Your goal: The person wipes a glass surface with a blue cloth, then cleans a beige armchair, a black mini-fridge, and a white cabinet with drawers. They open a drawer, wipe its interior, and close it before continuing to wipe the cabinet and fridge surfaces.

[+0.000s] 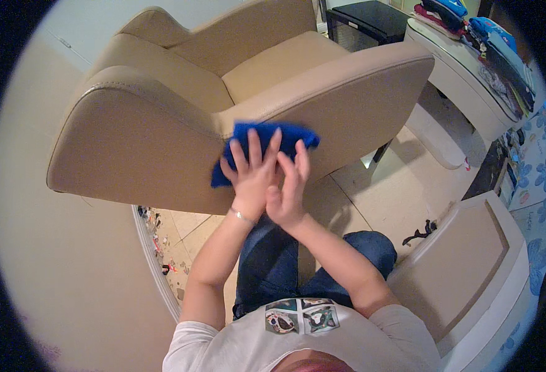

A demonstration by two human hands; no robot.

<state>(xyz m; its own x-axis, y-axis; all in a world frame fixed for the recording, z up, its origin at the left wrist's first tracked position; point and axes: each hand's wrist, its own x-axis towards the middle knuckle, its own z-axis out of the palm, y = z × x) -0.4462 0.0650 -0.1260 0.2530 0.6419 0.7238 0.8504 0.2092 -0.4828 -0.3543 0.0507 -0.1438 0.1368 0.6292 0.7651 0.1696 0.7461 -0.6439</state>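
Note:
A tan leather-look armchair (138, 144) stands in front of me, its outer side turned towards me. Against that side, just below the armrest, lies a blue cloth (296, 132). My left hand (255, 179) presses the cloth to the upholstery, palm down and fingers spread. A thin bracelet (238, 214) circles the left wrist. My right hand (289, 190) is close beside the left one, its fingers loosely bent and slightly blurred. Its fingertips overlap the cloth's lower right part in view, and I see nothing gripped in them.
Folded clothes (500, 42) are piled on a white drawer unit (459, 79). Beside it is a black cabinet (370, 21). A pale framed panel (463, 260) borders flowered bedding (540, 172) at right. Small debris (164, 251) lines the wall, and a dark strap (419, 232) lies on the tiles.

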